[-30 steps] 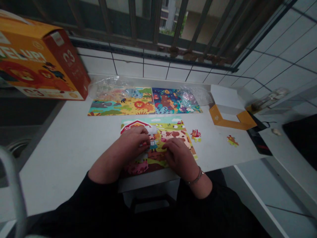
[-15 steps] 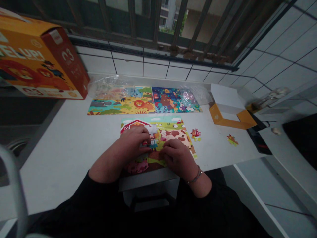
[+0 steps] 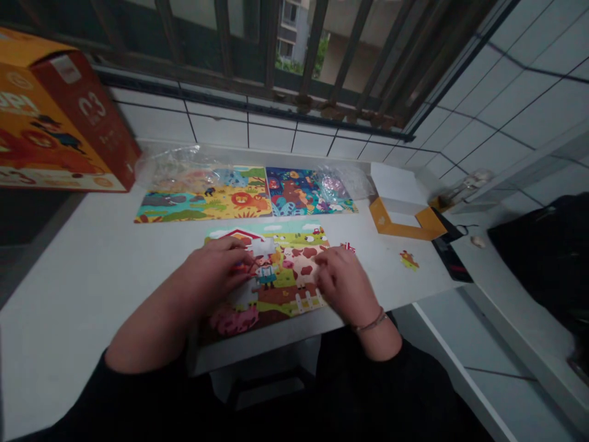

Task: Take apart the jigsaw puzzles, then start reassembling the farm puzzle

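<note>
A farm jigsaw puzzle (image 3: 299, 258) with a cow, a farmer and a pig lies in front of me, with pale gaps in its left part. Over its left side, my left hand (image 3: 216, 267) has thumb and fingers bent around a small red and blue puzzle piece (image 3: 242, 267), largely covered by the fingers. My right hand (image 3: 343, 282) hovers at the puzzle's right edge, fingers loosely curled and apart, with nothing visible in them. Just behind it a loose red and white puzzle piece (image 3: 348, 247) is partly hidden. Another loose piece (image 3: 408, 260), yellow-green and brown, lies farther right.
Behind the farm puzzle lie a savanna puzzle (image 3: 193, 205) and a dark blue animal puzzle (image 3: 299, 196), both partly under clear plastic bags (image 3: 177, 166). A large orange box (image 3: 92, 123) stands at left, an opened small box (image 3: 409, 224) at right on the white table (image 3: 92, 276).
My right hand has moved from the puzzle's lower middle to its right edge, uncovering the cow and fence. My left hand stays over the left part. The view has shifted right.
</note>
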A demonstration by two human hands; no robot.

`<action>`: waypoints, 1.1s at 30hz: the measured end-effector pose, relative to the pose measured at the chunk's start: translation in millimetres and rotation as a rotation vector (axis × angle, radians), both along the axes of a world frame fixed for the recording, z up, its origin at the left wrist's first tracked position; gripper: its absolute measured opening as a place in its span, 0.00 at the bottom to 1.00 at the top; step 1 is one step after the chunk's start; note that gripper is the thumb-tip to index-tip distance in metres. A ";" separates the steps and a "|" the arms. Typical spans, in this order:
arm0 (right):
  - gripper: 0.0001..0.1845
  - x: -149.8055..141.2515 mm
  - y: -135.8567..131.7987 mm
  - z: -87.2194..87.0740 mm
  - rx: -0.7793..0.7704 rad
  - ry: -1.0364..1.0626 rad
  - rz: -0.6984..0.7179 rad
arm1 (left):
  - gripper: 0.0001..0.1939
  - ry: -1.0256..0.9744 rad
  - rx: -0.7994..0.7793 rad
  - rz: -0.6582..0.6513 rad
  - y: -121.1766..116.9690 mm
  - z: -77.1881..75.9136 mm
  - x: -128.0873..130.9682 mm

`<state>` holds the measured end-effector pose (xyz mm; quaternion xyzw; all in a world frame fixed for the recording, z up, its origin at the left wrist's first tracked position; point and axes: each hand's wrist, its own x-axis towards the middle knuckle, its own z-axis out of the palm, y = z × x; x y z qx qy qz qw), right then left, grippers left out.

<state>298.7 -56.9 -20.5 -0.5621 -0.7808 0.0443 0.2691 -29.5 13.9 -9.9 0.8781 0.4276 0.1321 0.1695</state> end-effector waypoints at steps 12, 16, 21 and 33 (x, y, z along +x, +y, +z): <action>0.24 93.9 27.2 4.5 -0.282 -0.135 -0.188 | 0.14 0.251 -0.062 0.403 -6.0 17.1 -31.4; 0.20 94.0 31.3 10.1 -0.340 -0.205 -0.226 | 0.16 0.197 -0.095 0.384 -7.6 21.2 -23.4; 0.14 97.6 34.0 13.6 -0.386 -0.226 -0.307 | 0.15 0.175 -0.100 0.388 -8.7 17.3 -23.6; 0.21 74.9 28.8 10.1 -0.367 -0.335 -0.434 | 0.20 0.331 -0.136 0.438 -12.7 25.2 -11.1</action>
